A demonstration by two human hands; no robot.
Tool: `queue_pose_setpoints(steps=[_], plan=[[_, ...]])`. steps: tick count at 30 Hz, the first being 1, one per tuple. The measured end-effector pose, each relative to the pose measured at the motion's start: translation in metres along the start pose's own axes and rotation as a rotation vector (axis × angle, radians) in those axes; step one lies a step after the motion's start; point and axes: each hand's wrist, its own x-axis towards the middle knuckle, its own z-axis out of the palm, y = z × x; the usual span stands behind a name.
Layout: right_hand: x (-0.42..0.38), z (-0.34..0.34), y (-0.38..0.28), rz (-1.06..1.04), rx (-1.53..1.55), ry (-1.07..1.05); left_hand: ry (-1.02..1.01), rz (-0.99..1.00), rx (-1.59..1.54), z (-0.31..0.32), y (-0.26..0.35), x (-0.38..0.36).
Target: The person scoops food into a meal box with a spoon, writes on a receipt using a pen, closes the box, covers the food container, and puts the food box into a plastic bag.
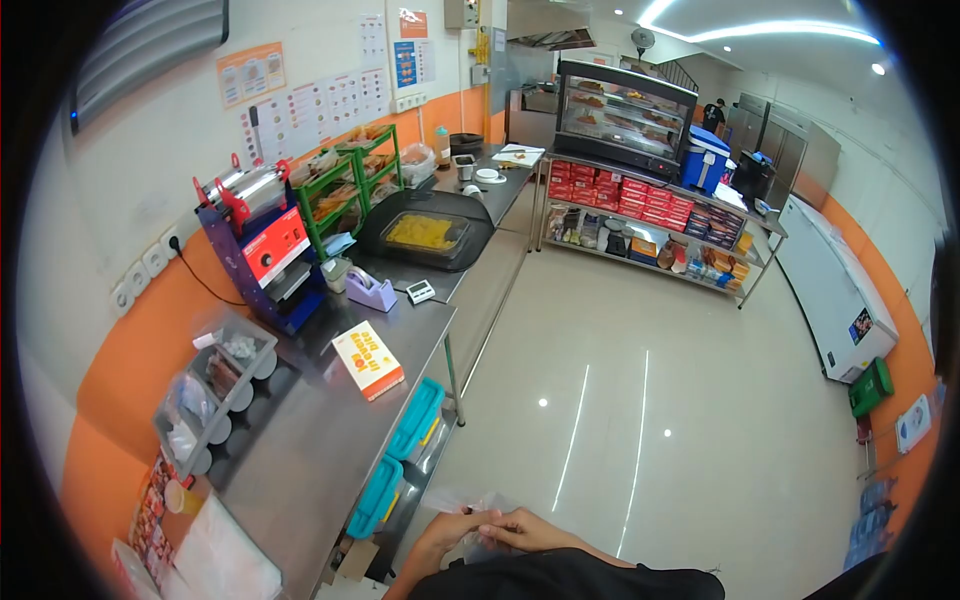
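Note:
My left hand (446, 531) and my right hand (532, 529) meet close in front of my body, low in view. Their fingers are closed together on a thin, crumpled piece of clear plastic (482, 499); its exact kind is hard to make out. To the left runs a steel worktable (290, 425), apart from both hands. On it lies a white and orange box (367, 360) with printed lettering. Below the tabletop, teal bins (377, 496) are the nearest things to my left hand.
A sealing machine (262, 250), a purple tape dispenser (371, 290), a grey divided organizer (215, 390) and a black tray (425, 230) stand along the left. A glass display case (625, 115) is at the back. Right is a white chest freezer (835, 285). A person (713, 116) stands far off.

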Motion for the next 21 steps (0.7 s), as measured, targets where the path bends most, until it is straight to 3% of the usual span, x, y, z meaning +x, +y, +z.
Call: queue_pose_setpoints(steps=[2, 3, 5, 8, 10, 14, 17, 18, 20, 21], plan=[[0.005, -0.005, 0.004, 0.026, 0.005, -0.054, 0.074, 0.211, 0.323, -0.005, 0.003, 0.003], [0.007, -0.007, 0.001, 0.014, -0.016, -0.038, 0.073, 0.206, 0.326, -0.007, 0.005, 0.003], [0.013, -0.009, -0.005, 0.003, -0.037, -0.019, 0.112, 0.404, 0.317, -0.01, 0.012, 0.003], [0.02, -0.006, -0.007, 0.081, 0.048, 0.103, 0.143, 0.385, 0.305, -0.01, 0.026, -0.011], [0.031, 0.0, -0.003, -0.055, -0.084, 0.212, 0.153, 0.418, 0.233, -0.009, 0.026, -0.01], [0.044, 0.014, -0.017, -0.081, -0.338, 0.276, 0.234, 0.474, 0.174, -0.032, 0.019, -0.007], [0.053, 0.025, -0.019, -0.085, -0.377, 0.312, 0.25, 0.384, 0.231, -0.045, 0.019, -0.008], [0.058, 0.027, -0.015, -0.126, -0.248, 0.251, 0.245, 0.38, 0.23, -0.048, 0.017, -0.009], [0.061, 0.029, -0.015, -0.166, -0.121, 0.194, 0.055, 0.14, -0.128, -0.052, 0.019, -0.014], [0.062, 0.028, -0.019, -0.106, -0.075, 0.11, 0.051, 0.138, -0.128, -0.059, 0.016, -0.013]])
